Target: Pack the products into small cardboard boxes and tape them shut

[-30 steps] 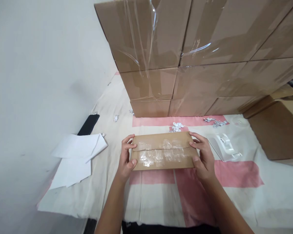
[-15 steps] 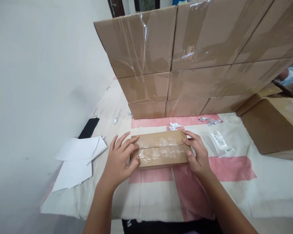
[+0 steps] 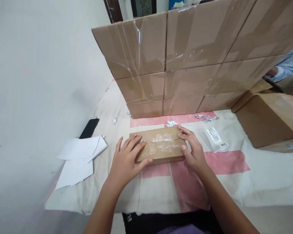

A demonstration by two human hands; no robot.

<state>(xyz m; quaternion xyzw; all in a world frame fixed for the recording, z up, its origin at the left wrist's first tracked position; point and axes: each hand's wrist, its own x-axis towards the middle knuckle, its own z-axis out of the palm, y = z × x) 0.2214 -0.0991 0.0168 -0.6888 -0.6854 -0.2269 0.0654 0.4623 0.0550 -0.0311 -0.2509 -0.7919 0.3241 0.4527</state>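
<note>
A small brown cardboard box [image 3: 161, 144] lies flat on the cloth-covered table, with wrinkled clear tape along its top seam. The fingers of my left hand [image 3: 128, 156] are spread over its left end, thumb along the near edge. My right hand [image 3: 192, 148] grips the right end, fingertips at the far corner and thumb at the near side. A white tape dispenser [image 3: 213, 139] stands to the right of my right hand. Crumpled bits of tape [image 3: 171, 123] lie just behind the box.
Large taped cartons [image 3: 146, 48] form a wall at the back. An open carton [image 3: 266, 120] is on the right. White papers [image 3: 81, 152] and a black phone-like object [image 3: 89, 128] lie at the left. A person's sleeve [image 3: 289, 61] shows at far right.
My left hand has shifted from the box's left end onto its top, with the thumb now along the near edge. The view has shifted slightly.
</note>
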